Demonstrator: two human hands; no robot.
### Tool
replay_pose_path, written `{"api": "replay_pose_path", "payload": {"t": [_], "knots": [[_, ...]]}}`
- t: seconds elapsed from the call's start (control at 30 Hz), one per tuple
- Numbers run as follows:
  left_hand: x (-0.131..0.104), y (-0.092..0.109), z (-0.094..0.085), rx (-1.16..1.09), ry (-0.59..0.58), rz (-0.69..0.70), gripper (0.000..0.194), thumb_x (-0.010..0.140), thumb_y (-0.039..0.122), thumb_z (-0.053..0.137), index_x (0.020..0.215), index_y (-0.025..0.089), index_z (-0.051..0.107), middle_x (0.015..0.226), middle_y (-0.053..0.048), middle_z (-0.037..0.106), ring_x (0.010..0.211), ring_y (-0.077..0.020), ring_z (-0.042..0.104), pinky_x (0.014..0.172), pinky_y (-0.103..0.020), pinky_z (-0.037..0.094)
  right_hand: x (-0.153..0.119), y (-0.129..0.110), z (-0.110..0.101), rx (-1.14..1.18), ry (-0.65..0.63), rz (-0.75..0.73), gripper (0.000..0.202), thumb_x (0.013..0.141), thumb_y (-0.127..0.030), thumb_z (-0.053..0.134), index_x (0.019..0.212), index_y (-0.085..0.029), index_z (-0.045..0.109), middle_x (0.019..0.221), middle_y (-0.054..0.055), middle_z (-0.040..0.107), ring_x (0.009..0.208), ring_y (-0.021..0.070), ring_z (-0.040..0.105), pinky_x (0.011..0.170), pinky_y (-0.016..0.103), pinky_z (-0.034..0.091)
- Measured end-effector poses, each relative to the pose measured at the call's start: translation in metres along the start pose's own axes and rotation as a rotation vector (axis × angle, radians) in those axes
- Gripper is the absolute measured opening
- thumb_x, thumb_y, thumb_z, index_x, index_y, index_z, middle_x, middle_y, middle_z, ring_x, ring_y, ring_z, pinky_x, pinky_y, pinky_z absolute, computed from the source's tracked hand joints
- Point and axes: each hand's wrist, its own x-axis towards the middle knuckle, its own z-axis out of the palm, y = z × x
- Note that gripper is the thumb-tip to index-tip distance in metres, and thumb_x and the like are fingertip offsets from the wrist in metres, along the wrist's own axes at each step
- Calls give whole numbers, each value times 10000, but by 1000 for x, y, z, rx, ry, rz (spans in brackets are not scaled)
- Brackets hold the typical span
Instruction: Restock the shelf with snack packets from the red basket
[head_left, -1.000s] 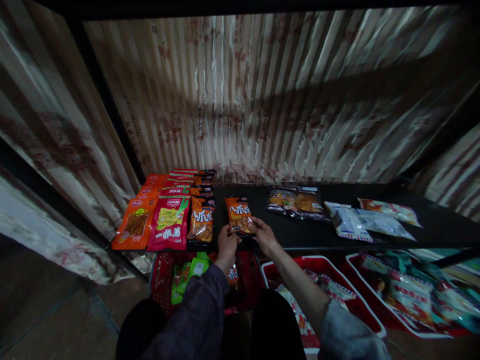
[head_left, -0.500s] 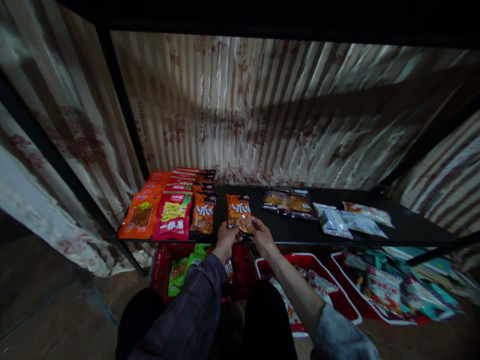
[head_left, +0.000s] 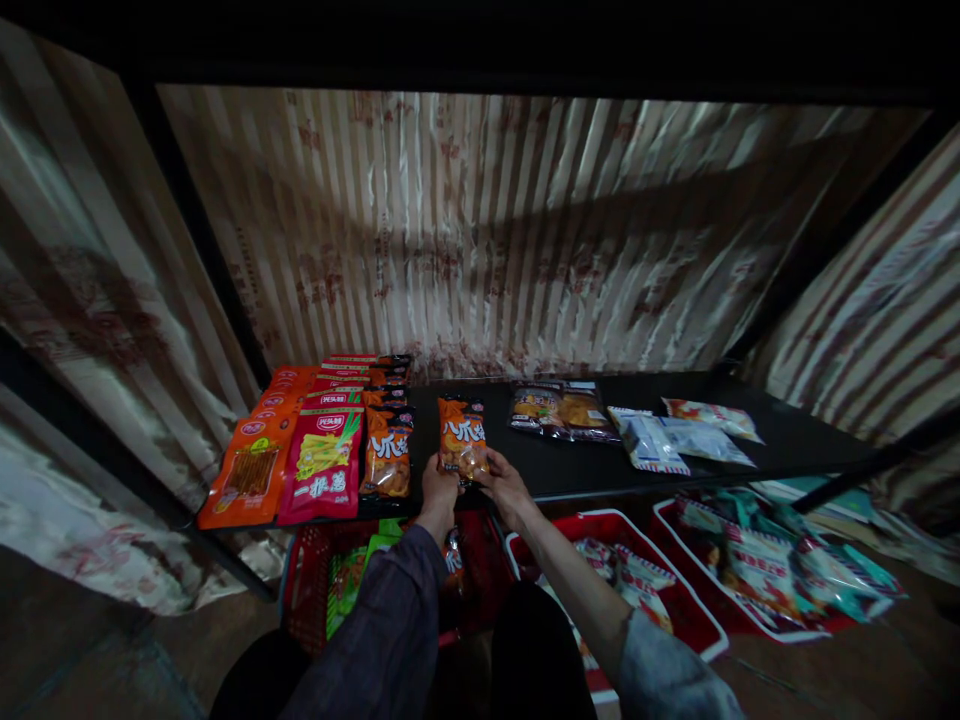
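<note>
Between my two hands, over the front of the black shelf [head_left: 480, 400], stands an orange snack bag [head_left: 462, 440]. My left hand [head_left: 440, 490] is closed on its lower left corner, and my right hand [head_left: 508, 492] pinches the lower right side. Just left of it, a matching orange-and-black snack bag [head_left: 388, 460] heads a row of like bags. Beside that row are pink snack bags [head_left: 322, 460] and, at the far left, orange snack bags [head_left: 251, 470], each lined up front to back. My fingertips are partly hidden behind the held bag.
Dark snack packs [head_left: 566, 410] and white-and-blue packs [head_left: 649, 440] lie flat on the shelf's right part. Below stand a red basket [head_left: 300, 570] with green bags, a white-rimmed red basket [head_left: 709, 620], and another basket [head_left: 780, 632] of bags. Black posts [head_left: 195, 220] frame the shelf.
The view has shifted, so the shelf's left rows appear lower and further left. Both my hands keep hold of the orange snack bag, which stays close to the same place over the shelf.
</note>
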Motion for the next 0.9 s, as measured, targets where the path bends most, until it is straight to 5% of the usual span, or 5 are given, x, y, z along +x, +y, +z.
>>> {"api": "replay_pose_path", "payload": {"t": [0.23,0.4,0.53,0.9], "knots": [[37,-6,9,-22,138,115,465,720,-51,500,1143,139,518,1076,-119,628,665,-91,621,543,-185,480,46,17,7,55,-42,-64,610,494,-242,745,1081,-207,580,891,28,703,825,204,660,737,311,502],[65,-5,17,151,255,270,501,705,-47,541,1163,156,525,1130,-130,625,899,-158,649,770,-264,513,82,15,26,105,1,-62,572,486,-162,693,1046,-198,585,828,11,704,764,180,661,695,280,506],[82,3,22,359,353,350,482,712,-9,549,1178,113,527,1156,-181,615,1129,-222,564,950,-313,431,106,14,40,84,57,-64,544,516,-128,641,1053,-198,589,783,-8,699,741,166,660,703,271,510],[102,4,37,516,364,554,557,759,-32,397,1280,145,486,1309,-164,508,1334,-220,348,1077,-339,329,147,11,67,-72,115,-92,502,569,-74,563,1052,-204,605,835,5,709,842,183,676,781,291,534]]}}
